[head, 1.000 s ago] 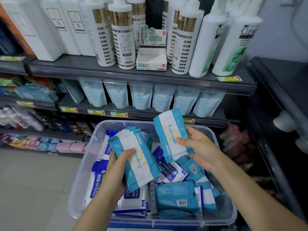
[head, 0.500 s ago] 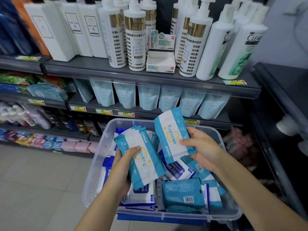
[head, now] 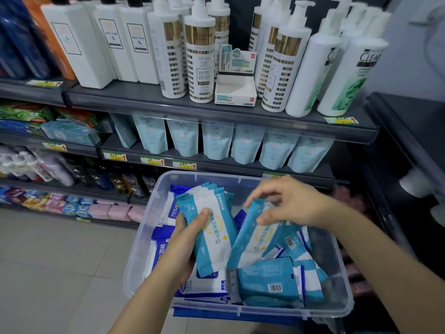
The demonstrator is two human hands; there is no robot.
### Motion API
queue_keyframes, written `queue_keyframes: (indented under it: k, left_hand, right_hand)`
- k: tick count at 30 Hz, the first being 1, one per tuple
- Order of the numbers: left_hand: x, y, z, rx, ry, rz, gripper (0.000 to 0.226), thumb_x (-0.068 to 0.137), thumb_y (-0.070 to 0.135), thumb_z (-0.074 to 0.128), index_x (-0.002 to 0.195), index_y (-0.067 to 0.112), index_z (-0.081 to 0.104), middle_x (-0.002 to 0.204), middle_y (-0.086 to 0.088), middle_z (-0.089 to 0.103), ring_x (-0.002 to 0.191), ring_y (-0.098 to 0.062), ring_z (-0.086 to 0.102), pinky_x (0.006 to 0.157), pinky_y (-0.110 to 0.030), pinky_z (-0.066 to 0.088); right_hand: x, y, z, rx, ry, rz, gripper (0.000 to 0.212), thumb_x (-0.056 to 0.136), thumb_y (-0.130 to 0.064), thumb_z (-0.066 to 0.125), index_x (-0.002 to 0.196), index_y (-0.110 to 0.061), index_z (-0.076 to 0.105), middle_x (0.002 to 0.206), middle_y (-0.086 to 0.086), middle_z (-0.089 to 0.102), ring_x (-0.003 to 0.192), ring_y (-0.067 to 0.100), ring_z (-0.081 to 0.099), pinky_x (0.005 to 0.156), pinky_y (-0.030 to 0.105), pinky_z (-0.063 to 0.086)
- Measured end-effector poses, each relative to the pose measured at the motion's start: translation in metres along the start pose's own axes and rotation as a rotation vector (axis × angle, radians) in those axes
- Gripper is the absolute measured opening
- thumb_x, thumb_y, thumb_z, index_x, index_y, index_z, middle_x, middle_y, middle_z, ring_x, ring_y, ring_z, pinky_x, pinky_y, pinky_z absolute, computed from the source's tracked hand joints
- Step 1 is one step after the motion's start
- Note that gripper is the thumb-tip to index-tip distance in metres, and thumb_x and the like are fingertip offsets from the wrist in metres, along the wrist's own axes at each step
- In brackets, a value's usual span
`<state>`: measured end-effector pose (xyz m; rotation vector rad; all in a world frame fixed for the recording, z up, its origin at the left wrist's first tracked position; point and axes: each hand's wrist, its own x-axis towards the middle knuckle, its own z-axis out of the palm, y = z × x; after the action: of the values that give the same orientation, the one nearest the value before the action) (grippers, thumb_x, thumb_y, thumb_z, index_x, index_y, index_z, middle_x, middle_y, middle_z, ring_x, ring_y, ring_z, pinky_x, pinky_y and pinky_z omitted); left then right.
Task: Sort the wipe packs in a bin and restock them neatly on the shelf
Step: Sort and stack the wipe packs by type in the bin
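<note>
A clear plastic bin [head: 134, 261] in front of the shelves holds several wipe packs, teal-and-white ones on the right [head: 269, 280] and dark blue 75% alcohol ones on the left [head: 163, 251]. My left hand [head: 187, 239] grips a fanned stack of teal-and-white wipe packs [head: 212, 232] above the bin, thumb across the front. My right hand [head: 289, 201] pinches the top edge of a single teal-and-white pack [head: 252, 239], which hangs tilted just right of the stack, its lower end among the packs in the bin.
Grey shelves [head: 216, 109] stand behind the bin. White pump bottles [head: 199, 51] and a small open white display box [head: 234, 90] are on the upper shelf. Pale blue refill pouches [head: 216, 138] line the shelf below. A dark counter [head: 409, 131] is at the right, tiled floor at the left.
My right hand has lowered its single pack from upright above the bin down beside the left-hand stack, now holding it by the top edge. The view moved closer to the shelves.
</note>
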<state>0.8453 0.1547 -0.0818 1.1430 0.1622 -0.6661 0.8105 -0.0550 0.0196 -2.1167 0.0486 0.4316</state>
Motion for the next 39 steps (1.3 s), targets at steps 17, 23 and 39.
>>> queue_keyframes:
  k: [17,23,39]
  left_hand:
    - [0.007,0.005,-0.004,0.101,0.065,0.037,0.079,0.058,0.015,0.086,0.126,0.022,0.045,0.108,-0.006,0.071,0.090,-0.026,0.071,0.067,-0.038,0.058]
    - [0.014,0.010,-0.026,0.068,0.196,0.041,0.074,0.065,0.025,0.079,0.129,0.024,0.043,0.112,-0.009,0.068,0.092,-0.028,0.071,0.069,-0.045,0.058]
    - [0.017,0.008,-0.021,0.095,0.207,0.052,0.072,0.065,0.028,0.075,0.131,0.026,0.046,0.112,-0.006,0.070,0.094,-0.027,0.070,0.077,-0.049,0.057]
  right_hand:
    - [0.049,0.038,0.030,-0.037,0.564,-0.113,0.027,0.077,-0.023,0.075,0.103,-0.021,0.067,0.099,-0.009,0.062,0.092,0.008,0.059,0.080,0.017,0.042]
    - [0.050,0.125,0.045,-0.220,0.220,0.385,0.051,0.081,-0.024,0.072,0.126,-0.009,0.054,0.126,0.006,0.059,0.114,0.021,0.056,0.097,0.032,0.044]
    - [0.044,0.137,0.012,-0.358,0.354,0.354,0.026,0.091,-0.020,0.060,0.117,-0.020,0.062,0.100,0.002,0.048,0.098,0.022,0.056,0.070,0.024,0.039]
